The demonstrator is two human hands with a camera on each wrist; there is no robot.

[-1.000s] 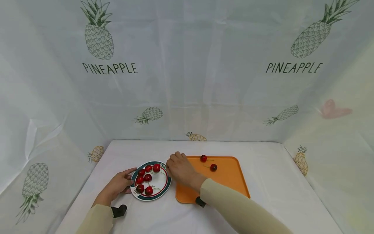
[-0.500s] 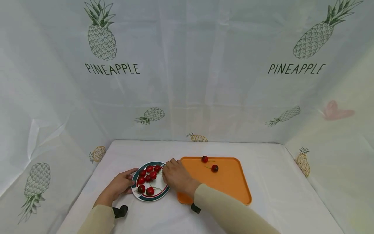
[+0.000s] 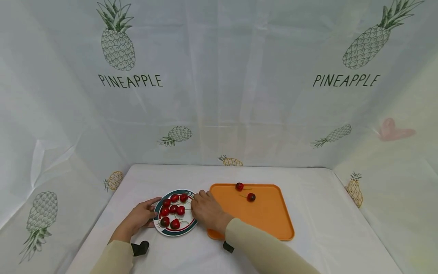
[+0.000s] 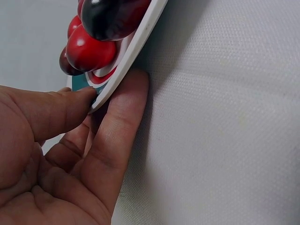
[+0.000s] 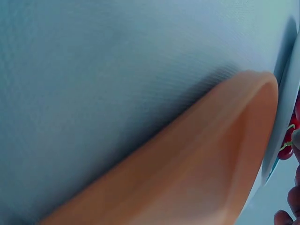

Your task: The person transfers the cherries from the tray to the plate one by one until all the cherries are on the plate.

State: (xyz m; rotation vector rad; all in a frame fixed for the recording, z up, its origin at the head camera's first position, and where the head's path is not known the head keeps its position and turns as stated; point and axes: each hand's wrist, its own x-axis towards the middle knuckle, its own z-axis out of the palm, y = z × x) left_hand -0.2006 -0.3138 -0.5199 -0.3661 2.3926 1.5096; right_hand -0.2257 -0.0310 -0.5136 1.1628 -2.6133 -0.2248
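In the head view, a round white plate [image 3: 181, 231] with a green rim and red line carries several dark red cherries [image 3: 173, 209]. My left hand [image 3: 138, 217] holds its left edge; the left wrist view shows the thumb on top of the rim [image 4: 132, 52] and a finger underneath. Over the plate's right side is my right hand [image 3: 209, 209], fingers bent downward. One cherry [image 3: 180, 210] sits close by its fingertips, seemingly pinched by the stem. The right wrist view catches only part of the fingers, beside a green stem [image 5: 287, 145] at the right edge.
An orange tray [image 3: 260, 219] lies right of the plate, partly under my right forearm. Two cherries with stems, one at the tray's back edge [image 3: 239, 186] and another cherry [image 3: 251, 197] nearer, rest on it. White cloth [image 3: 318, 213] covers the table; a pineapple-printed curtain [image 3: 226, 95] surrounds it.
My right hand has moved left over the plate and then lowered. One more cherry shows on the plate and has come down toward its middle. The left hand keeps its hold.
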